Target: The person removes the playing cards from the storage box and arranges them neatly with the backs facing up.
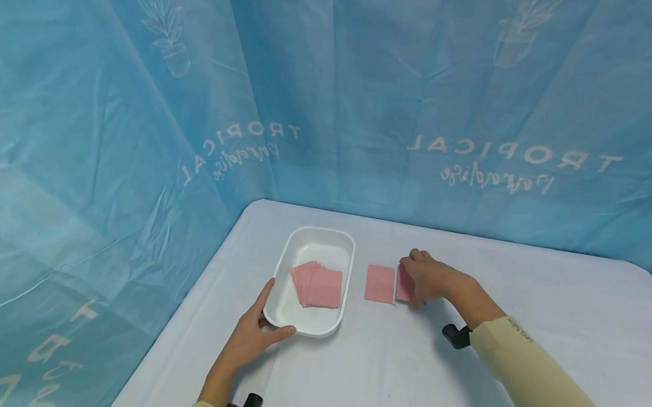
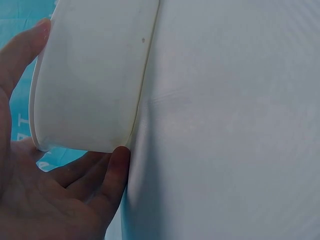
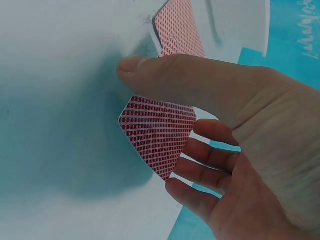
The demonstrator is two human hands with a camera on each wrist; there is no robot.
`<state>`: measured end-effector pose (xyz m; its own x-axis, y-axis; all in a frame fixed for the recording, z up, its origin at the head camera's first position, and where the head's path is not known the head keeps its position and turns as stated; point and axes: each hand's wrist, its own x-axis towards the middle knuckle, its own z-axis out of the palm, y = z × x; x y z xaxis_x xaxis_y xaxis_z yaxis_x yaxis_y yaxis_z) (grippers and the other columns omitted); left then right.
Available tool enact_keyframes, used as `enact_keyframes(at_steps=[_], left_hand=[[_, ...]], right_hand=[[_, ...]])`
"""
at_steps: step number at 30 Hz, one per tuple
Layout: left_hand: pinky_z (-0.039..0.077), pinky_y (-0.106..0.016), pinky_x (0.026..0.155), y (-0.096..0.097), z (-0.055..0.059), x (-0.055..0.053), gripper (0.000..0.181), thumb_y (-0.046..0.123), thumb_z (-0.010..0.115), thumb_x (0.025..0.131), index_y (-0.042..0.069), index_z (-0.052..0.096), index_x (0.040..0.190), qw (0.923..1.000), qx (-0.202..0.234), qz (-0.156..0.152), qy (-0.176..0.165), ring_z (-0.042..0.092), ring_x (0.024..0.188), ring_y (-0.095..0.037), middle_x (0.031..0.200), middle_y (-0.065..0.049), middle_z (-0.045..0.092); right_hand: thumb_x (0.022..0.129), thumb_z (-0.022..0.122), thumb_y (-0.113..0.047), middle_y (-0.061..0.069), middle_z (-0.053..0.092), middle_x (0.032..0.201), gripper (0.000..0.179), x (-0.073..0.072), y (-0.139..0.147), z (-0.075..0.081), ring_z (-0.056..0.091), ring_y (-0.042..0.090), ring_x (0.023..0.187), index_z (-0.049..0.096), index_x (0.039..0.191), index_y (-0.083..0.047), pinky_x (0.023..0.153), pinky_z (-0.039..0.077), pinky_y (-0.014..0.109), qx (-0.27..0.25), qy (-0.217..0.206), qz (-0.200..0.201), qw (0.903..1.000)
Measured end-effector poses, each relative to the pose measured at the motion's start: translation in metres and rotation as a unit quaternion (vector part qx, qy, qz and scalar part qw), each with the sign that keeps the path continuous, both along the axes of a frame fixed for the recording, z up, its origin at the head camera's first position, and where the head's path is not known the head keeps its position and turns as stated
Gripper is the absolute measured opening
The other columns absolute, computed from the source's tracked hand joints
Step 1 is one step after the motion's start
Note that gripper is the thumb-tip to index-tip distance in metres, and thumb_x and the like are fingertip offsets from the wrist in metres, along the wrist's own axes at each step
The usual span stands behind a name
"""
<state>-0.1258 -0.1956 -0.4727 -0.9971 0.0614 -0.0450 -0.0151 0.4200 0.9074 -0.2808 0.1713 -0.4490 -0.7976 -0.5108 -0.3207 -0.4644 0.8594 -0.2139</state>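
My left hand [image 1: 249, 340] grips a white plastic tray [image 1: 276, 313] round its near left corner, thumb at the near side and fingers along the left side. In the left wrist view the tray's outer wall [image 2: 95, 75] stands between thumb and fingertips. Inside the tray lie overlapping playing cards [image 1: 323, 288], red-patterned backs up. To the right, my right hand [image 1: 432, 279] holds a playing card [image 3: 157, 132] by opposite edges, thumb on one and fingertips on the other; how many cards are in this grip I cannot tell. Just left of it, a stack of similar cards [image 1: 379, 285] lies on the table.
A white cloth covers the table [image 1: 546, 298]. Blue printed curtains [image 1: 363, 108] hang along its back and left edges. Black wrist mounts [image 1: 455, 336] stick out below both forearms, close over the cloth.
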Motion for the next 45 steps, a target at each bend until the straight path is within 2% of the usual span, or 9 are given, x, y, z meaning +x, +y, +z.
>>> enact_keyframes(at_steps=[9,16,21,26,34,38,42,45], left_hand=[[0.048,-0.041,0.082,-0.002,-0.002,0.002,0.105,0.031,0.083,0.076,0.021,0.015,0.156,0.9999,0.000,0.005,-0.009,0.059,0.105,-0.032,0.143,-0.019,0.041],[0.048,-0.043,0.083,0.000,0.000,0.000,0.104,0.028,0.083,0.077,0.020,0.015,0.156,1.0000,-0.001,-0.001,-0.002,0.059,0.105,-0.033,0.144,-0.019,0.040],[0.048,-0.044,0.083,0.002,0.000,0.000,0.104,0.029,0.083,0.077,0.020,0.015,0.156,0.9999,0.003,-0.012,0.003,0.059,0.104,-0.032,0.142,-0.020,0.042],[0.046,-0.049,0.086,0.000,-0.002,0.000,0.103,0.026,0.082,0.078,0.020,0.015,0.156,0.9999,0.008,-0.006,0.008,0.059,0.105,-0.033,0.143,-0.020,0.041],[0.045,-0.051,0.087,0.000,-0.001,-0.002,0.103,0.026,0.082,0.078,0.019,0.015,0.156,0.9997,0.014,-0.015,0.014,0.058,0.106,-0.035,0.145,-0.020,0.039],[0.045,-0.052,0.089,-0.002,-0.012,-0.005,0.104,0.024,0.083,0.077,0.021,0.015,0.156,0.9995,0.021,-0.012,0.020,0.057,0.108,-0.037,0.147,-0.018,0.036],[0.048,-0.043,0.087,-0.008,-0.029,-0.008,0.107,0.031,0.085,0.074,0.029,0.016,0.155,0.9998,0.007,0.002,0.017,0.058,0.109,-0.030,0.147,-0.013,0.037],[0.049,-0.038,0.086,-0.011,-0.033,-0.008,0.107,0.034,0.086,0.073,0.033,0.017,0.154,0.9999,0.003,0.002,0.017,0.058,0.110,-0.026,0.148,-0.010,0.037]], right_hand=[[0.062,0.087,-0.023,0.006,0.044,0.111,0.083,0.003,0.001,-0.005,0.040,0.024,0.105,0.047,0.132,-0.004,0.075,0.049,0.038,0.006,-0.013,-0.007,0.9999],[0.061,0.089,-0.024,0.008,0.043,0.114,0.087,0.005,0.006,-0.006,0.040,0.026,0.106,0.045,0.133,-0.004,0.079,0.049,0.042,0.007,-0.017,-0.015,0.9997],[0.062,0.090,-0.030,0.013,0.043,0.122,0.094,0.005,0.010,-0.010,0.040,0.030,0.112,0.042,0.138,-0.001,0.086,0.047,0.048,-0.004,-0.006,-0.015,0.9999],[0.066,0.087,-0.039,0.016,0.045,0.131,0.094,-0.002,0.006,-0.011,0.040,0.034,0.120,0.043,0.140,-0.001,0.094,0.043,0.053,-0.030,0.019,0.000,0.9994],[0.068,0.084,-0.041,0.012,0.049,0.133,0.086,-0.001,-0.006,-0.004,0.043,0.032,0.124,0.049,0.138,-0.006,0.093,0.043,0.055,-0.057,0.031,-0.011,0.9978],[0.069,0.083,-0.040,0.011,0.051,0.130,0.082,-0.001,-0.011,0.000,0.045,0.031,0.121,0.050,0.137,-0.006,0.091,0.044,0.052,-0.062,0.058,-0.004,0.9963],[0.072,0.083,-0.037,0.014,0.051,0.132,0.076,-0.001,-0.018,0.005,0.045,0.032,0.123,0.053,0.135,-0.006,0.092,0.044,0.052,-0.073,0.074,0.001,0.9946],[0.074,0.083,-0.036,0.015,0.049,0.135,0.075,0.000,-0.025,0.009,0.043,0.033,0.125,0.053,0.136,-0.007,0.093,0.043,0.054,-0.081,0.070,0.001,0.9942]])
